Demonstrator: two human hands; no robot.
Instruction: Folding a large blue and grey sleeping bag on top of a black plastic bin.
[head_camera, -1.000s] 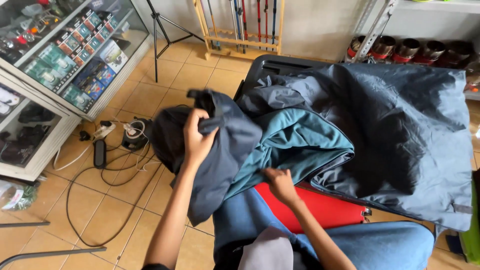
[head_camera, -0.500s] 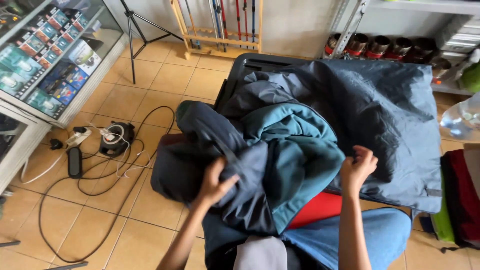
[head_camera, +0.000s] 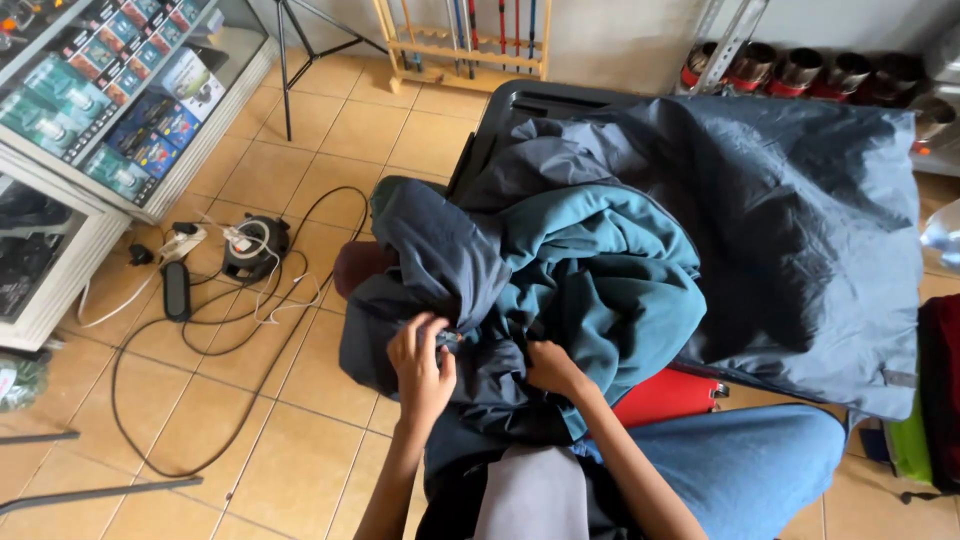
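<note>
Both hands are closing on the bunched sleeping bag (head_camera: 600, 260): I am seeing the left hand (head_camera: 420, 365) with its fingers curled around a fold of the dark grey outer cloth, and the right hand (head_camera: 548, 366) pressing into the teal lining just beside it, fingers tucked into the fabric so that I cannot tell how tightly it is gripping. The sleeping bag is lying heaped over a black case (head_camera: 530, 105) and spilling down onto the lap in blue jeans (head_camera: 740, 470), with a red board (head_camera: 668, 396) peeking out under its lower edge. Off to the left, on the tiled floor (head_camera: 250, 440), a cable reel (head_camera: 255, 250) is sitting among loose black cords, near a glass display cabinet (head_camera: 110, 120).
</note>
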